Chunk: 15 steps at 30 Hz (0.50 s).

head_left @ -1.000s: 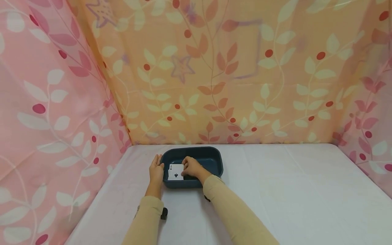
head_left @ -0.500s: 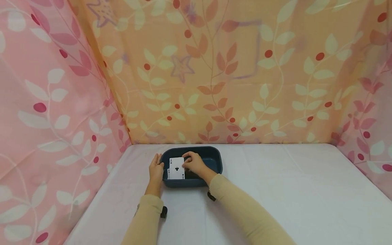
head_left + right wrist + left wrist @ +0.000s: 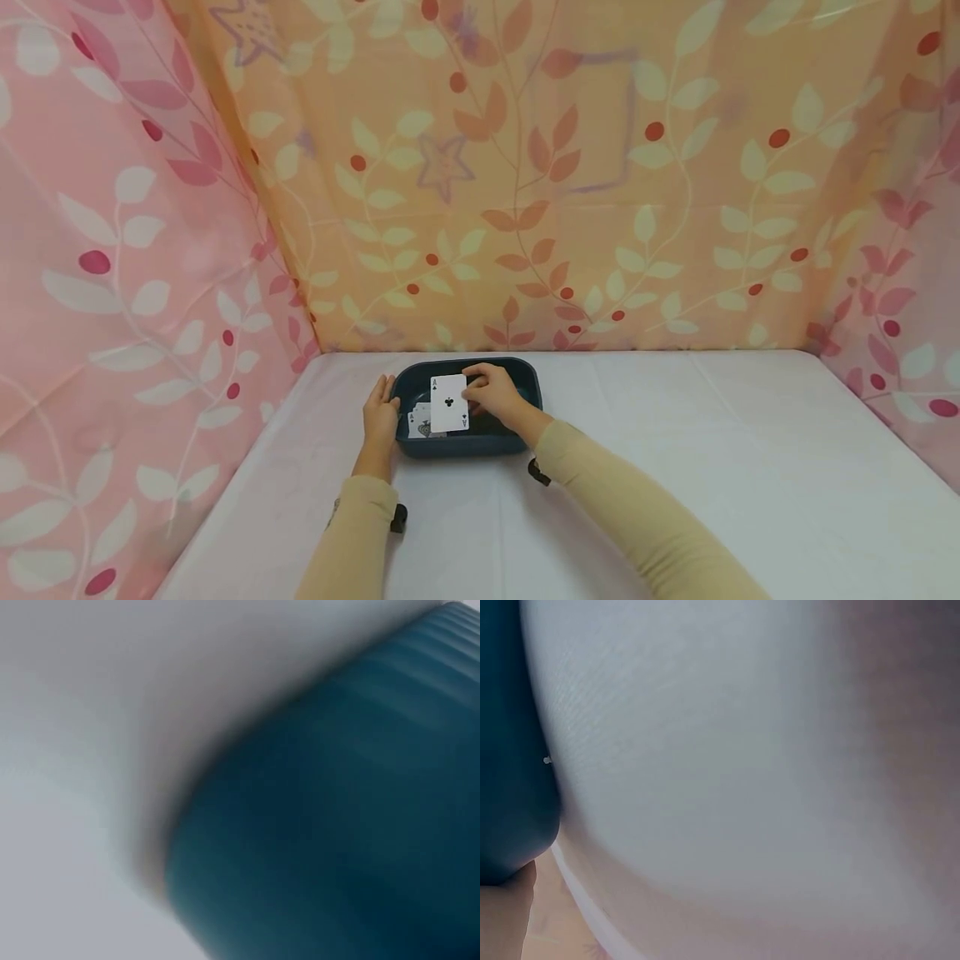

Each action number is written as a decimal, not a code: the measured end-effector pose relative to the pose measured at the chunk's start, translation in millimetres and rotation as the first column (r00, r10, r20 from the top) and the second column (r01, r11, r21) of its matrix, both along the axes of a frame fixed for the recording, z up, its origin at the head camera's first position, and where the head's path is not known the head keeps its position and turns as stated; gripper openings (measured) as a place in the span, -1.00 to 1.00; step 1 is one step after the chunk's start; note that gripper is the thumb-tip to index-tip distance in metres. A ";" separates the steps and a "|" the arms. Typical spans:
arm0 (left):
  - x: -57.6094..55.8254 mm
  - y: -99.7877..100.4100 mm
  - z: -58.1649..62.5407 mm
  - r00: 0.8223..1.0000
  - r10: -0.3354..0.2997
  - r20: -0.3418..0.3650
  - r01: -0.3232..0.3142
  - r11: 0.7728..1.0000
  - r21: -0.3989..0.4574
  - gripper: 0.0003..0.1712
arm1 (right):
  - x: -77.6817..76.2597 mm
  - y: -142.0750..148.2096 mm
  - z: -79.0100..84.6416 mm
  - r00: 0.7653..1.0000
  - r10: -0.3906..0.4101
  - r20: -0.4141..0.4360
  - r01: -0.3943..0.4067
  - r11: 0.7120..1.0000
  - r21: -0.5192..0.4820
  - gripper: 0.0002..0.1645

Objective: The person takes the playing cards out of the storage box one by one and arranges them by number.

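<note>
In the head view, my right hand [image 3: 495, 393] pinches a playing card [image 3: 448, 403], an ace of clubs, by its right edge. It holds the card face toward me over a dark blue rectangular bin [image 3: 465, 448]. More playing cards [image 3: 420, 422], partly covered by the held one, lie at the left inside the bin. My left hand [image 3: 381, 412] rests against the bin's left side, its fingers straight and its thumb near the rim. A finger [image 3: 502, 919] touches the bin [image 3: 514, 750] in the left wrist view. Only the blurred bin wall [image 3: 337, 825] and tablecloth show in the right wrist view.
The bin stands on a table with a white cloth [image 3: 675, 475], toward its far left. A patterned orange curtain [image 3: 525, 208] hangs along the back edge, with pink curtains [image 3: 150, 292] at the sides. Dark wrist bands [image 3: 399, 518] sit at both sleeves.
My right hand has lifted the ace of clubs up and to the right, uncovering other cards beneath it. The left hand has stayed at the bin's side.
</note>
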<state>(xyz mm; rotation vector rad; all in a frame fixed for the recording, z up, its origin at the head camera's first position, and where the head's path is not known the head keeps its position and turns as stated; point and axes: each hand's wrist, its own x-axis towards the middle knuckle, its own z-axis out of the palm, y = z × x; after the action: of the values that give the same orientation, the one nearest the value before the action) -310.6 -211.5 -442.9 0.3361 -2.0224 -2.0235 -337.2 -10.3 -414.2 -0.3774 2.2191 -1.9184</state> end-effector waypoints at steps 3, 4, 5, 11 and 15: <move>-0.9 1.7 -0.3 1.000 -0.008 0.001 0.008 1.000 0.006 -0.30 | -0.4 7.8 2.9 1.000 -0.022 -0.001 0.022 1.000 -0.003 -0.47; -1.2 2.1 -0.3 1.000 -0.011 0.002 0.011 1.000 0.008 -0.30 | -0.2 10.3 3.8 1.000 -0.029 -0.003 0.029 1.000 -0.005 -0.47; -1.5 2.3 -0.4 1.000 -0.014 0.000 0.014 1.000 0.014 -0.31 | 0.0 12.7 4.6 0.999 -0.035 -0.004 0.035 0.999 -0.003 -0.47; -1.6 0.9 -0.3 1.000 0.002 -0.003 -0.002 1.000 0.030 -0.32 | -0.3 24.4 7.5 0.998 -0.059 0.008 0.059 0.998 -0.008 -0.47; 0.9 1.5 0.9 1.000 0.008 -0.002 -0.008 0.999 0.042 -0.32 | -0.2 32.8 9.8 0.996 -0.093 0.008 0.093 0.996 -0.008 -0.50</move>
<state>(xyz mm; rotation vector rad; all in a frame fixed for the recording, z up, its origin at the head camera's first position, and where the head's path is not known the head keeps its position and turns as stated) -309.6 -210.0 -442.0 0.3499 -1.9769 -2.0633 -337.4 22.5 -404.4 -0.2723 2.2621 -1.9718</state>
